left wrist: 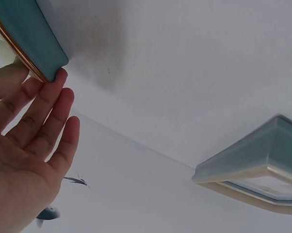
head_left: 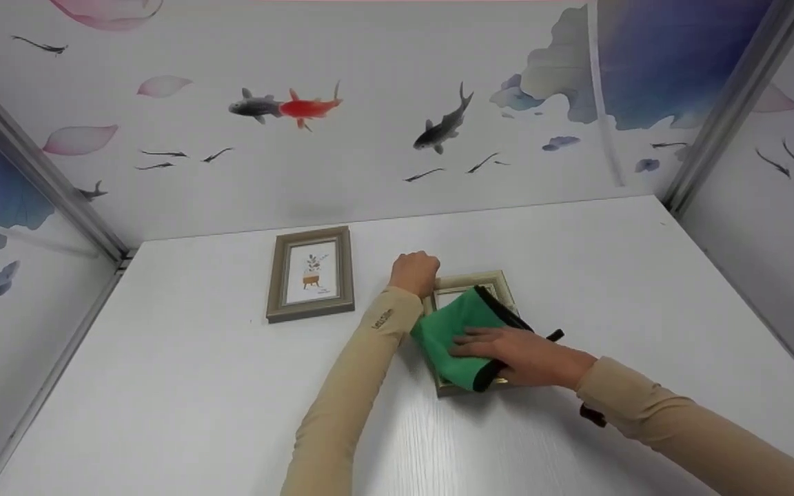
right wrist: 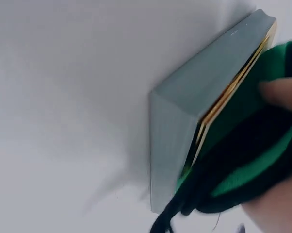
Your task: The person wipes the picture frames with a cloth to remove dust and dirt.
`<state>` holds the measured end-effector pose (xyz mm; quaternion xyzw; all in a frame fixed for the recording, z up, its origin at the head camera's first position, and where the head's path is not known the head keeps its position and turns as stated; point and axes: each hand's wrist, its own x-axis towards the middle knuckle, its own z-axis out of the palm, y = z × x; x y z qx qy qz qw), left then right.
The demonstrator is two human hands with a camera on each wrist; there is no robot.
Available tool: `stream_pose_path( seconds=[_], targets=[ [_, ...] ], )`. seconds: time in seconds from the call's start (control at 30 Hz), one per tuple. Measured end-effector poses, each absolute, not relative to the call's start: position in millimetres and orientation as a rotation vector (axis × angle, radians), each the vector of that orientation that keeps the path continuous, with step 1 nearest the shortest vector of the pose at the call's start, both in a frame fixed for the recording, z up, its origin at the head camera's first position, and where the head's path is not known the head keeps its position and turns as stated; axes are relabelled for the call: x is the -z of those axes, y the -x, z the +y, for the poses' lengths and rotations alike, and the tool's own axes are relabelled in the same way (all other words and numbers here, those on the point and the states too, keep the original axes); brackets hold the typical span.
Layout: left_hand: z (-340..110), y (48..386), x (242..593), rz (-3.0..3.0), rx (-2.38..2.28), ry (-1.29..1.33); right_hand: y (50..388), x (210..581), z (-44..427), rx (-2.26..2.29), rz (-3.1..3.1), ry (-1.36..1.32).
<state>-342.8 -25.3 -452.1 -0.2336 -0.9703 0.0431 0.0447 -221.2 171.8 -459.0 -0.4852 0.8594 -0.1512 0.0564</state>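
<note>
A gilt-edged picture frame (head_left: 469,280) lies on the white surface, partly covered by a green cloth (head_left: 449,327) with black edging. My left hand (head_left: 416,272) holds the frame's upper left corner. In the left wrist view, the fingertips (left wrist: 61,75) touch the blue-grey side and the thumb is at the front edge. My right hand (head_left: 535,358) presses the cloth against the front of the frame, fingers extended across it. The right wrist view shows the cloth (right wrist: 243,179) over the frame's front, its black edging gathered by the hand. Most of the picture is hidden.
A second picture frame (head_left: 311,309), with a potted-plant print, lies to the left of the first. Behind the white surface (head_left: 183,386) stands a panel (head_left: 369,179) printed with fish and petals. Metal posts (head_left: 735,110) stand at both back corners.
</note>
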Motion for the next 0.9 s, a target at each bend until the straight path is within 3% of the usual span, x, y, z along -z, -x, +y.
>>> stream_pose_path(
  seconds=[0.23, 0.5, 0.9],
  targets=[
    [-25, 341, 459, -2.965, -0.117, 0.801, 212, 453, 172, 0.225, 2.679, 1.497],
    [-21, 340, 460, -2.942, -0.138, 0.817, 179, 437, 162, -0.285, 3.041, 1.218],
    [-27, 340, 458, -2.963, -0.150, 0.809, 181, 449, 153, 0.297, 2.740, 1.401]
  ],
)
